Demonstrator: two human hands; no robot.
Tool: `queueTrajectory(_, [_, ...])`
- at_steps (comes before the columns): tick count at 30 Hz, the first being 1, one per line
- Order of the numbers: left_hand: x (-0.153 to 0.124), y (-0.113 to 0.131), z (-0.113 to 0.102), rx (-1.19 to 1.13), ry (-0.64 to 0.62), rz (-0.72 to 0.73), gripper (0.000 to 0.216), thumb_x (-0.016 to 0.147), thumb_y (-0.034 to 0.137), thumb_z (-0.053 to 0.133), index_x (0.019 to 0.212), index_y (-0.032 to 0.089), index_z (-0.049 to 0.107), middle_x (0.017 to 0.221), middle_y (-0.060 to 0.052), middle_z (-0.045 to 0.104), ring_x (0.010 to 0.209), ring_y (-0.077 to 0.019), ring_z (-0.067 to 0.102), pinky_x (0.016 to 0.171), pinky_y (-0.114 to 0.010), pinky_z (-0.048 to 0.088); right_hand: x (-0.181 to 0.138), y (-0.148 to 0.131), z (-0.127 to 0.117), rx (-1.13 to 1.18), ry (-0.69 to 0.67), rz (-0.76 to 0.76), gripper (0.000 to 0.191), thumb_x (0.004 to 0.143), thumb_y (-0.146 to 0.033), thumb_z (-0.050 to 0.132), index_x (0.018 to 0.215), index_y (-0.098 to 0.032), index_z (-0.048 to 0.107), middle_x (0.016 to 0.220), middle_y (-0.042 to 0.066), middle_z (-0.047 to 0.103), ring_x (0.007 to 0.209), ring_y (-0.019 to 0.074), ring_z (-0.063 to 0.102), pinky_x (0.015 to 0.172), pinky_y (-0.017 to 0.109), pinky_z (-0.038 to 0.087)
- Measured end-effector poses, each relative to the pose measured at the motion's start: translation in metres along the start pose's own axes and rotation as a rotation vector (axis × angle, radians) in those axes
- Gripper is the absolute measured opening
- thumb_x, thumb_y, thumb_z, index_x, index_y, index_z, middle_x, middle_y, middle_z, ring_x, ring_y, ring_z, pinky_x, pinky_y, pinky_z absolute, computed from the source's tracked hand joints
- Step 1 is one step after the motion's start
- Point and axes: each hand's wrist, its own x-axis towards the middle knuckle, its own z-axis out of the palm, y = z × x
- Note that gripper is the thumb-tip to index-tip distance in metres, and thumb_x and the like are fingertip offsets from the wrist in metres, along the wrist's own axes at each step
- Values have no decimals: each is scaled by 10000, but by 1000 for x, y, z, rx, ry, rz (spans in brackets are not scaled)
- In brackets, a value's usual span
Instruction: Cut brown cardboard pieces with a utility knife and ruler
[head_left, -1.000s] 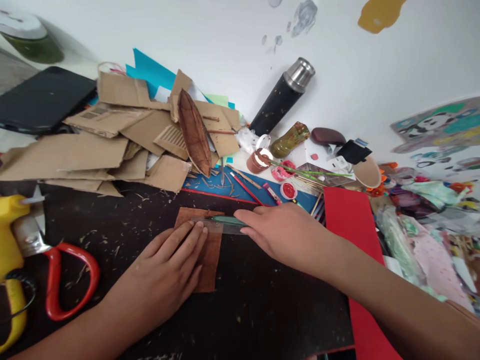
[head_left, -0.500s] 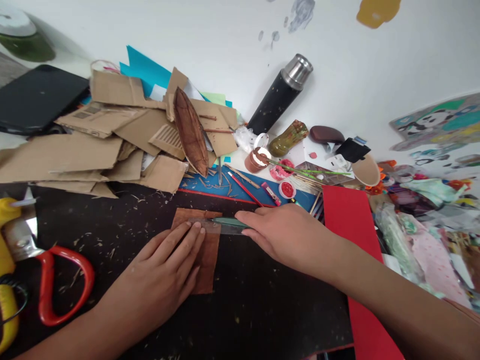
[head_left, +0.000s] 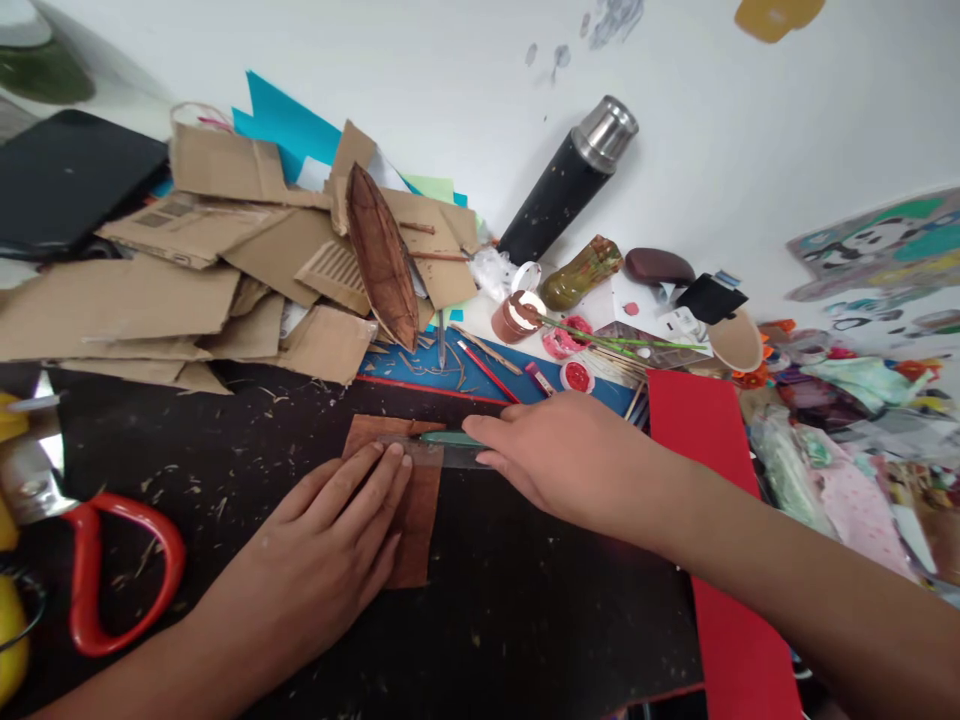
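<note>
A small brown sheet [head_left: 417, 530] lies on the black mat [head_left: 225, 450]. My left hand [head_left: 330, 545] rests flat on it, fingers stretched out, fingertips touching the end of a clear ruler [head_left: 429, 453] laid across the sheet's top edge. My right hand [head_left: 570, 455] reaches in from the right with its fingers closed over a green-handled tool [head_left: 451, 438] that lies along the ruler. The tool's tip is hidden against the ruler.
A pile of torn cardboard [head_left: 187, 290] with a brown leaf-shaped boat [head_left: 382, 255] sits behind the mat. Red-handled scissors [head_left: 112, 570] lie at the left. A black flask [head_left: 566, 185], paint pots, pencils and a red sheet [head_left: 705, 440] crowd the right side.
The view has shifted slightly. Both hands stay in the same places on the brown sheet and the ruler.
</note>
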Motion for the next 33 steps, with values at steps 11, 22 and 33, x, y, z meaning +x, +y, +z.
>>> queueTrajectory(11, [4, 1, -3, -4, 12, 0, 536, 1139, 363, 386, 1418, 74, 741, 1457, -189, 765, 1382, -346, 646, 1129, -496, 467, -14, -3, 15, 18, 32, 72, 286, 1149, -314, 548, 1381, -224, 690, 1066, 84, 824, 779, 241, 745, 591, 334, 311])
queueTrajectory(22, [1, -2, -3, 49, -4, 39, 502, 1111, 318, 421, 1467, 110, 707, 1473, -172, 757, 1386, -345, 642, 1122, -500, 476, -29, 11, 32, 139, 157, 62, 307, 1149, -318, 524, 1375, -218, 707, 1062, 85, 828, 845, 234, 766, 682, 310, 474])
queueTrajectory(33, [2, -4, -3, 79, 28, 99, 510, 1082, 238, 404, 1466, 72, 694, 1471, -200, 749, 1381, -373, 640, 1088, -523, 486, -20, 5, 30, 134, 98, 69, 334, 1152, -331, 531, 1426, -228, 691, 1146, 104, 832, 886, 284, 793, 668, 345, 489])
